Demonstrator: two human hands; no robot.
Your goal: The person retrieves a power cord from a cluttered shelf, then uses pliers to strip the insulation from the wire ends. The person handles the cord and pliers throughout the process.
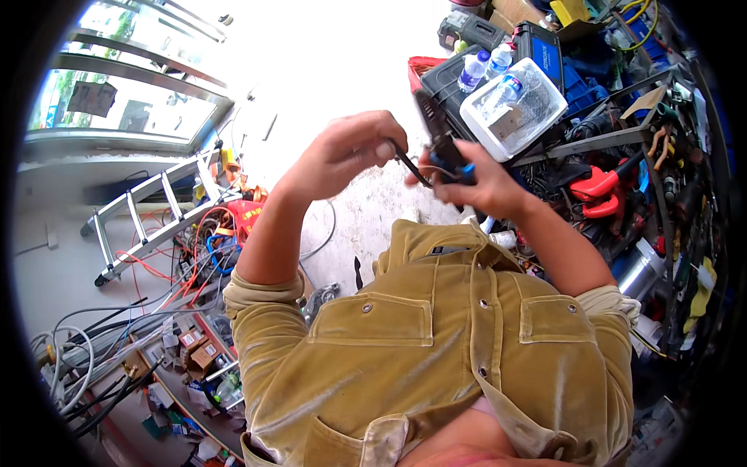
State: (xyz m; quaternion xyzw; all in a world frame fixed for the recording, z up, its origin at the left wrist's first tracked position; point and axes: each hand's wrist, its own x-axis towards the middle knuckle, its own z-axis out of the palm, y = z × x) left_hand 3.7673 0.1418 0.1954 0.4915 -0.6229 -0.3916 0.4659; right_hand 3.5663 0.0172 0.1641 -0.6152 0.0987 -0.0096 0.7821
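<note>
In front of my chest, my right hand (492,185) grips a dark pliers-like hand tool (437,124) with blue on its grip. Its flat dark head, with small notches or slots, points up and away from me. My left hand (350,152) is just to the left, thumb and fingers pinched on a thin black strip (411,166). The strip slants down toward my right fingers; whether it is a cable or part of the tool is not clear. My right fingertips are partly blurred and hidden behind the tool.
Beyond my right hand stand a white plastic tub (535,128), water bottles (473,71) and black tool cases (541,50). A crowded tool rack (622,183) runs along the right. At left lie an aluminium ladder (152,198), tangled cables (198,268) and small boxes (204,354).
</note>
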